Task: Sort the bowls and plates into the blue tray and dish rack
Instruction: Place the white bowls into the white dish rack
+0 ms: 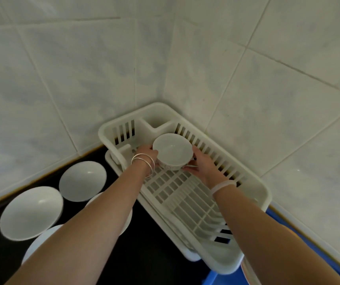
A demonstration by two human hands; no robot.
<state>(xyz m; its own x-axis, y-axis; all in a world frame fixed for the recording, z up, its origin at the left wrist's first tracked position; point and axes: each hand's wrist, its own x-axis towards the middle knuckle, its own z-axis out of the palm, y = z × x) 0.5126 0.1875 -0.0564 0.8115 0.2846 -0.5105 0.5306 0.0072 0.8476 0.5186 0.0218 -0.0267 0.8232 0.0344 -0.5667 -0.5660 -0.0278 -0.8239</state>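
Gripping a stack of bowls [172,152] with left hand [147,154] and right hand [201,165] over dish rack [253,194]; dishes [31,212] remain on counter [148,254], task barely begun.

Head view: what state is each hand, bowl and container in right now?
Left hand: gripping the held bowl's left side.
Right hand: gripping its right side.
Held bowl: upright, empty, over the dish rack.
Dish rack: no other dishes visible inside.
Counter bowls: upright, empty.
Blue tray: mostly hidden.

Soft even light, slight blur, fisheye edges
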